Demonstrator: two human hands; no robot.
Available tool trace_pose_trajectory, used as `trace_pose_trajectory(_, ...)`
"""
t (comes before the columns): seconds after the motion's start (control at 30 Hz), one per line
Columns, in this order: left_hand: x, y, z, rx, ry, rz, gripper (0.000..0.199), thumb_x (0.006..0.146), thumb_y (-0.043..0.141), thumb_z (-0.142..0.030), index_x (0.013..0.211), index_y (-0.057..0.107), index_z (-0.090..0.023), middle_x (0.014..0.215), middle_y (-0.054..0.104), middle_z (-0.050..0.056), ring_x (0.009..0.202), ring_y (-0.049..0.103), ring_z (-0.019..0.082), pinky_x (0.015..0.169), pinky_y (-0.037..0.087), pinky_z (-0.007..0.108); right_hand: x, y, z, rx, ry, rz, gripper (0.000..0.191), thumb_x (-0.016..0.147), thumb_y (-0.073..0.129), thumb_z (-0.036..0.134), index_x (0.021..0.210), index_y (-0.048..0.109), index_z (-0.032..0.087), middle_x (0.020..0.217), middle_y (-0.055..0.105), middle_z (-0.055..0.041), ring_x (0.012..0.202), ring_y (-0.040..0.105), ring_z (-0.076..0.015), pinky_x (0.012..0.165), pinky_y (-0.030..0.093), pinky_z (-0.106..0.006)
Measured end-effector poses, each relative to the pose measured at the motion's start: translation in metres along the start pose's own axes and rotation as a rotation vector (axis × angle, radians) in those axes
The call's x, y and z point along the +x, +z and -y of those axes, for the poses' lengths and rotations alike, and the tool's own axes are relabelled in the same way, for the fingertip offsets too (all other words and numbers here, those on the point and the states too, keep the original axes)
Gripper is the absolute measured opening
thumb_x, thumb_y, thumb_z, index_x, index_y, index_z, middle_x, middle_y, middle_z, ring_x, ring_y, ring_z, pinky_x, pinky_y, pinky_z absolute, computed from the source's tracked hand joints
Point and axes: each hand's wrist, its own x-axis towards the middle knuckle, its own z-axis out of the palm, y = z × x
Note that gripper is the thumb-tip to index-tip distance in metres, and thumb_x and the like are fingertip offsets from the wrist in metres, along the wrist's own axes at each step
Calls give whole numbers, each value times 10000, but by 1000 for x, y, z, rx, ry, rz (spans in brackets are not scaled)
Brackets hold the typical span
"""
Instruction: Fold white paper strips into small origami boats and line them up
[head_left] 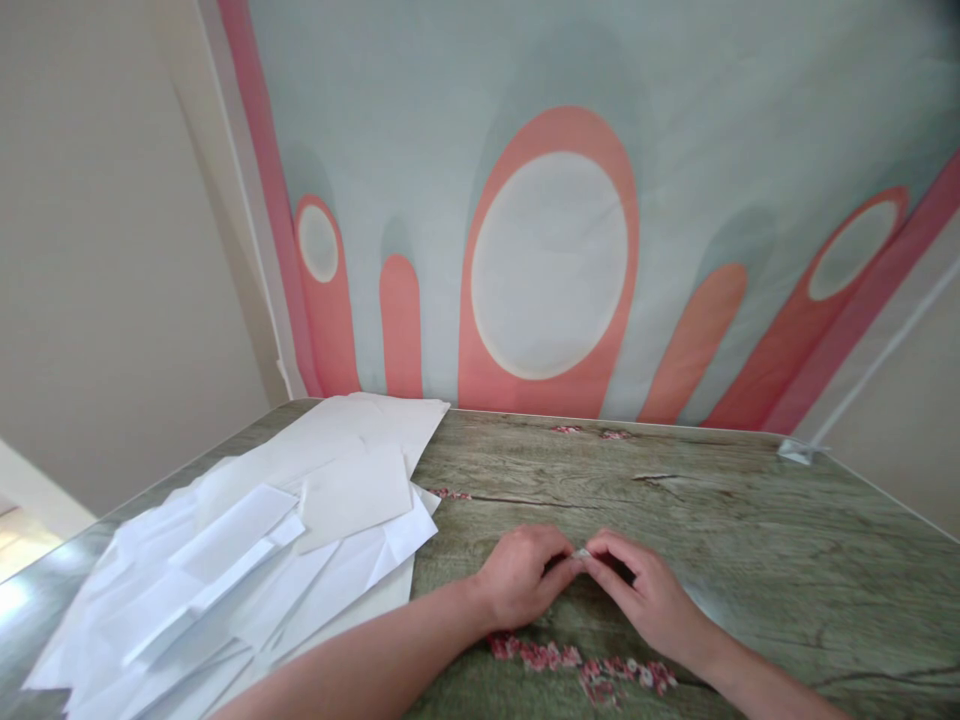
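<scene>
Above a wooden table [780, 560], pinching 1 small pale piece [580, 554] between fingertips of left hand [521, 575] and right hand [649, 597], with loose paper [255, 560] left of the grip, apparently partway, not yet set down.

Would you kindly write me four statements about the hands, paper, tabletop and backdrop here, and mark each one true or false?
1. The fingertips of the left hand and right hand meet at a small pale piece. True.
2. The white paper sheets form a neatly squared stack. False: they overlap loosely at various angles.
3. The wood-grain tabletop bears pink blossoms. True.
4. The backdrop's large white oval has a blue border. False: its border is coral.
</scene>
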Motion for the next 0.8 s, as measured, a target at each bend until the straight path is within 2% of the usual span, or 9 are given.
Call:
trace_pose_trajectory(0.3,-1,3,1,23,-15,7,200,884,473,-308,802,599,-177,754,616,2,703,559,127,651,383,192,1,0,2,26,12,9,255,890,450,362,732,562,197,722,536,3,706,523,-149,658,389,-256)
trace_pose_trajectory(0.43,0,6,3,-16,-114,-22,173,866,492,-280,792,609,-177,760,627,-2,712,561,127,644,380,188,2,1,2,72,71,-7,262,897,427,381,779,576,201,737,558,5,719,527,-149,663,390,-250)
trace_pose_trajectory(0.57,2,5,5,-68,-203,-49,223,869,481,-295,722,590,-168,682,605,-12,641,533,117,590,362,185,3,3,-3,95,96,1,245,883,447,402,821,576,203,753,572,10,723,519,-148,659,388,-244)
trace_pose_trajectory(0.8,2,4,4,-80,-170,-24,228,861,490,-320,730,599,-169,672,577,-20,632,499,107,576,339,178,3,1,-2,-3,66,3,253,884,440,372,731,537,195,680,525,18,661,487,-141,613,366,-243)
